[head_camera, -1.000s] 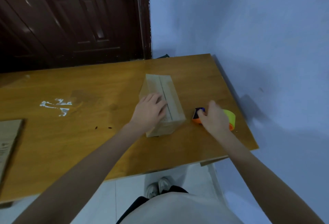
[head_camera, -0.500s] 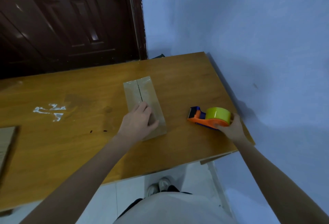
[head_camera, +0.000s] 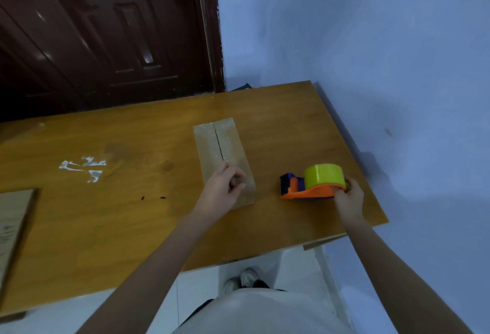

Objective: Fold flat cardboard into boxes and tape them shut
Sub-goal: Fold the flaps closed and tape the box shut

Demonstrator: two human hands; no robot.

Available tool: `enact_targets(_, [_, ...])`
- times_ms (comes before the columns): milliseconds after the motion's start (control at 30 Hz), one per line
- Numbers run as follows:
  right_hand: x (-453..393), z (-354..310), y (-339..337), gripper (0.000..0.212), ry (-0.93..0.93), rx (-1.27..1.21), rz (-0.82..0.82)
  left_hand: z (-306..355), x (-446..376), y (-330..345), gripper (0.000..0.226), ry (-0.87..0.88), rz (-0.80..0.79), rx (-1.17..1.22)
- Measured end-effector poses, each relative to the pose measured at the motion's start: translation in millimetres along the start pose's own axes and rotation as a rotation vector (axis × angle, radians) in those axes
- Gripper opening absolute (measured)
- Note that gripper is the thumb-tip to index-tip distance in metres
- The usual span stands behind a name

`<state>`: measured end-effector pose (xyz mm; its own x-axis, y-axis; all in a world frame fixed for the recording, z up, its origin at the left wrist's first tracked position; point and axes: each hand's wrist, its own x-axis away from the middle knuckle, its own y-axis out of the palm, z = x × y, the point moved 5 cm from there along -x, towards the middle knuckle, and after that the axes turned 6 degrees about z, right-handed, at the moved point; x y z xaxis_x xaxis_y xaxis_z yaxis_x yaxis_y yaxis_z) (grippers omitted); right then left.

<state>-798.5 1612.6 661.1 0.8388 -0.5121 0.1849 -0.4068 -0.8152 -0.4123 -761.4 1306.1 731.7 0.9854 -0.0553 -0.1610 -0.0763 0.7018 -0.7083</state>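
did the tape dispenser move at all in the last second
Yes. The tape dispenser, held by the right hand, has shifted right, toward the table edge by the wall, away from the box.

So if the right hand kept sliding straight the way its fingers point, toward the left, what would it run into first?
The right hand already grips the orange tape dispenser at its rear end, so that goes along. Pushed on leftward, the dispenser's blue nose would probably reach the cardboard box first; bare table lies between them.
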Motion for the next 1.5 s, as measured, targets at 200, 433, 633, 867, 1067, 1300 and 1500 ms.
enact_targets(200, [24.4,-63.0,14.7,0.027,-0.205,-0.154,-0.019,-3.7,5.9,-7.8,0.041,0.015,0.221,-0.489])
enact_targets(433, [61.9,-123.4,65.0,0.024,-0.255,-0.302,-0.148,-18.6,23.2,-12.4,0.054,-0.145,0.363,-0.367])
enact_targets(633, [100.8,-121.0,109.9,0.029,-0.309,-0.222,-0.235,-43.0,34.7,-29.6,0.069,-0.289,0.347,-0.084])
enact_targets(867, [110.9,-115.6,123.4,0.044,-0.409,-0.09,-0.283,-46.7,31.5,-41.8,0.088,-0.486,0.079,0.034])
enact_targets(1067, [124.5,-121.4,124.5,0.041,-0.508,-0.096,-0.263,38.7,0.3,-94.2,0.085,-0.185,0.25,0.051])
enact_targets(1300, [132.6,-125.7,127.3,0.045,-0.619,-0.06,-0.304,76.9,-34.4,-67.9,0.063,0.125,0.14,-0.407])
enact_targets(1500, [134.5,-124.5,127.6,0.046,-0.618,-0.062,-0.317,77.3,-38.1,-68.7,0.049,0.096,0.133,-0.408])
